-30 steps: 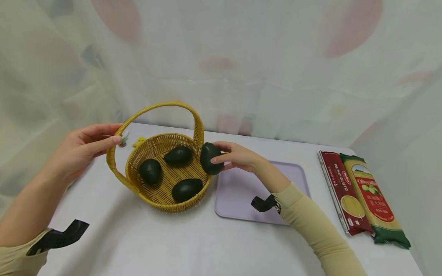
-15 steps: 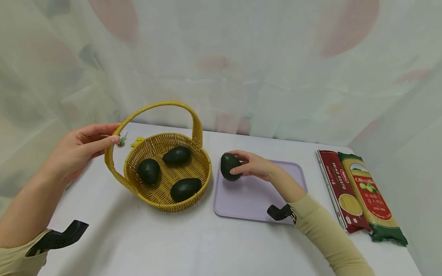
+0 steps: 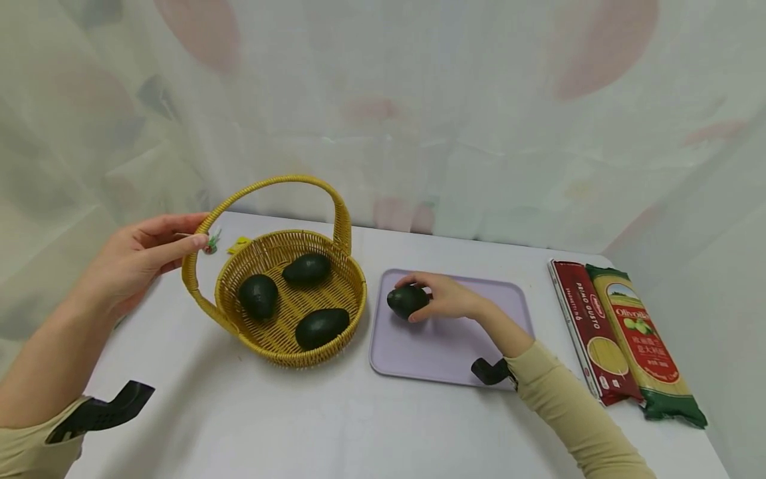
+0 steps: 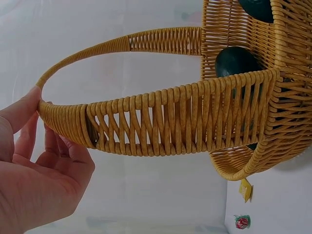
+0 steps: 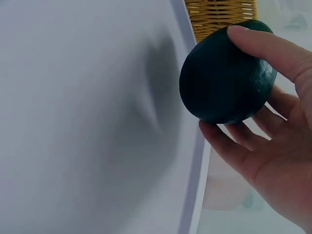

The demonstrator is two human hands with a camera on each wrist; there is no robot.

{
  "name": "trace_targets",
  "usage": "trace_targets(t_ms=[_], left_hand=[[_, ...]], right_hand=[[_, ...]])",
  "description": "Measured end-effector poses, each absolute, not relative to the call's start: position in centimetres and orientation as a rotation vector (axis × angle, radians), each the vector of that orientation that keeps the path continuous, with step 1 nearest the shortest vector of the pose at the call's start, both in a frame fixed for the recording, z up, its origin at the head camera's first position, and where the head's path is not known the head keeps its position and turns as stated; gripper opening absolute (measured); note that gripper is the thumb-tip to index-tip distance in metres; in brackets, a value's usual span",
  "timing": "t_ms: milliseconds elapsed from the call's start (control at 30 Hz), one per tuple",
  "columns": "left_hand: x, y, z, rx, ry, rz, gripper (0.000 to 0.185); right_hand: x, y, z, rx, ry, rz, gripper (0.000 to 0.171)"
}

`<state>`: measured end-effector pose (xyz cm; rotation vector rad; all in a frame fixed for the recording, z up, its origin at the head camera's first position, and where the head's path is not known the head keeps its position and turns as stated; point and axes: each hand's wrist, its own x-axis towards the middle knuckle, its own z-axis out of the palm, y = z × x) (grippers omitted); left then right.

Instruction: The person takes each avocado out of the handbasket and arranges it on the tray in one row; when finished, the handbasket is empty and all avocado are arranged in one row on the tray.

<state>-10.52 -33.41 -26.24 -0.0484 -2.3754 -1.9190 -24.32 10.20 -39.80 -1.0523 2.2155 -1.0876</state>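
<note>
My left hand (image 3: 146,256) pinches the handle of a yellow wicker basket (image 3: 287,359) between thumb and fingers; the left wrist view shows that handle (image 4: 146,122) close up. Inside the basket lie three dark green avocados, one at the left (image 3: 258,297), one at the back (image 3: 306,269) and one at the front (image 3: 322,328). Another avocado (image 3: 407,301) is held by my right hand (image 3: 445,297) over the back left part of a lilac tray (image 3: 431,359). In the right wrist view, thumb and fingertips grip this avocado (image 5: 224,78), whose shadow falls on the tray.
Two packs of spaghetti, a dark red one (image 3: 595,332) and a green-and-yellow one (image 3: 646,346), lie at the right of the white table (image 3: 287,426). Small yellow (image 3: 239,245) and red-green (image 3: 211,245) items lie behind the basket. A patterned curtain (image 3: 383,120) hangs at the back.
My right hand has carried the avocado from the basket's right rim rightward over the tray, then lowered and tilted it. My left hand stays on the handle.
</note>
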Motion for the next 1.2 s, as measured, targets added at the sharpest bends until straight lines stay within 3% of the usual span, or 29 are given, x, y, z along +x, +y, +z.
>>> trace_targets(t_ms=[233,500,833,1100,1200], left_hand=[[-10.5,-33.4,-26.2,-0.035,-2.386,-1.910,0.029],[-10.5,-33.4,-26.2,-0.071,-2.354,-1.936,0.029],[-10.5,-33.3,-26.2,-0.056,-2.359,-1.933,0.029],[-10.5,-33.3,-26.2,-0.049,-2.353,-1.947,0.029],[-10.5,-33.3,-26.2,-0.056,-2.338,-1.959,0.028]], right_hand=[[-24.5,9.6,-40.0,-1.383,2.274,-0.964,0.061],[-24.1,8.8,-40.9,-1.501,2.269,-0.925,0.063],[-23.6,8.5,-41.2,-1.296,2.182,-0.931,0.056],[-23.2,8.7,-41.4,-1.147,2.318,-0.878,0.076],[-23.1,8.8,-41.4,-1.097,2.370,-0.863,0.074]])
